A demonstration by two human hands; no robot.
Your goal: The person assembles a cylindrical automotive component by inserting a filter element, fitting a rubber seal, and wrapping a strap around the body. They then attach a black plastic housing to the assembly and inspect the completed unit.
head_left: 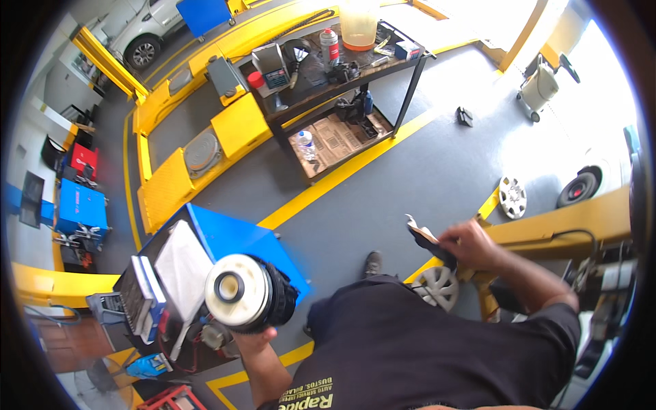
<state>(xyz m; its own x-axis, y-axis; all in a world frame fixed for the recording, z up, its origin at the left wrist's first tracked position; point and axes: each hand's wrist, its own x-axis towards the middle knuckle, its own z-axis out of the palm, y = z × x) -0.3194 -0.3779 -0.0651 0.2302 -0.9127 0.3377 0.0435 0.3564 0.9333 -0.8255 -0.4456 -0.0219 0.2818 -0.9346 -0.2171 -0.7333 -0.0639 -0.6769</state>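
Observation:
My left hand [254, 340] is closed under a thick round filter-like part [236, 290]. The part has a cream end face with a raised ring round a central hole, and a black ribbed body. Most of my left fingers are hidden behind it. Out to the right, my right hand [473, 242] pinches a limp, dark piece with a pale edge [425, 238]; it looks like a rag, but its kind is unclear. Beyond the part in my left hand stands a blue cabinet [232, 236] with white paper [183, 263] and binders [145, 301] on top.
A black two-tier cart [294, 113] ahead carries a spray can [329, 46], a clear bucket [359, 27] and a bottle [305, 145] below. A yellow lift [236, 133] runs behind it. Wheel covers [512, 197] lie at the right, near a yellow post [567, 215].

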